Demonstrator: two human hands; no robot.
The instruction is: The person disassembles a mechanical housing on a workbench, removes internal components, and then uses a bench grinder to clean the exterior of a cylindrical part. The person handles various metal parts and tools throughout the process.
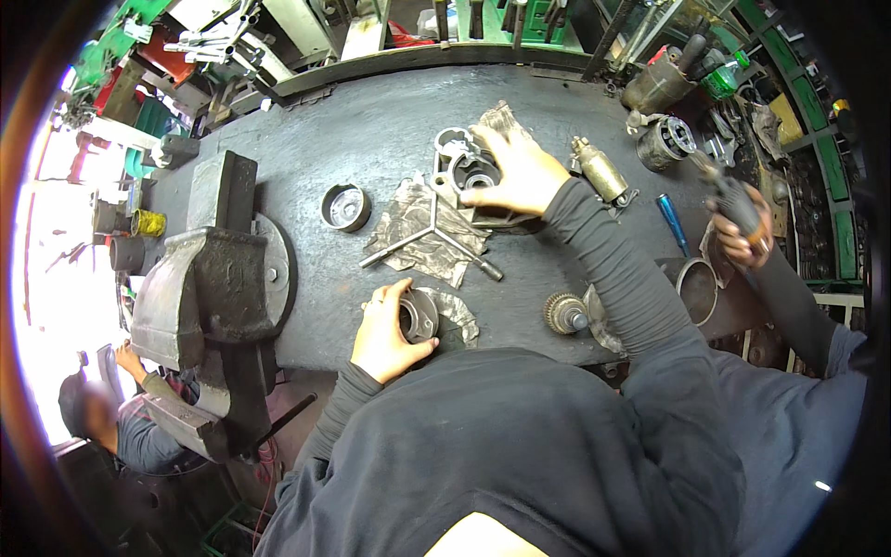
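Note:
My left hand (382, 332) is closed round a ring-shaped metal part (426, 316) at the bench's near edge, thumb and fingers on its rim. Farther off, my right hand (522, 174) grips a cast metal housing (442, 183) with round openings, thumb at the near side and fingers over the far side. Under the housing lies a crumpled, stained rag (406, 210). On it rests a Y-shaped three-way socket wrench (432, 229). A round metal cap (345, 207) sits left of the rag. A toothed gear on a shaft (565, 314) stands near my right forearm.
A large bench vise (209, 278) stands at the left. On the right are a brassy cylinder (600, 172), a blue-handled screwdriver (672, 225), a metal ring (696, 290) and a slotted drum (665, 141). A co-worker's hand (748, 237) holds a dark-bodied tool there. Another person (148, 432) is beyond the vise.

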